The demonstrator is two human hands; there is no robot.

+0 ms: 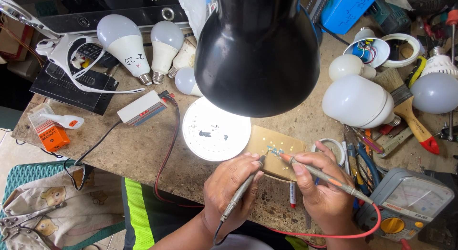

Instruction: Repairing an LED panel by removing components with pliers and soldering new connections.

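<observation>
Left hand (pixel 229 188) gripping black test probe (pixel 242 190); right hand (pixel 324 192) gripping red test probe (pixel 324 176); both tips touching tan circuit board (pixel 276 147). White round plate (pixel 214 130) glowing beside it under black lamp shade (pixel 257 49). Analog multimeter (pixel 410 204) sitting at right; white bulbs (pixel 125 42) lying around.

My view of the bench (pixel 143 149) middle is blocked by the black lamp shade (pixel 257 49). The multimeter (pixel 410 204) runs off the lower right edge. Components on the small circuit board (pixel 276 147) are too tiny to make out.
</observation>
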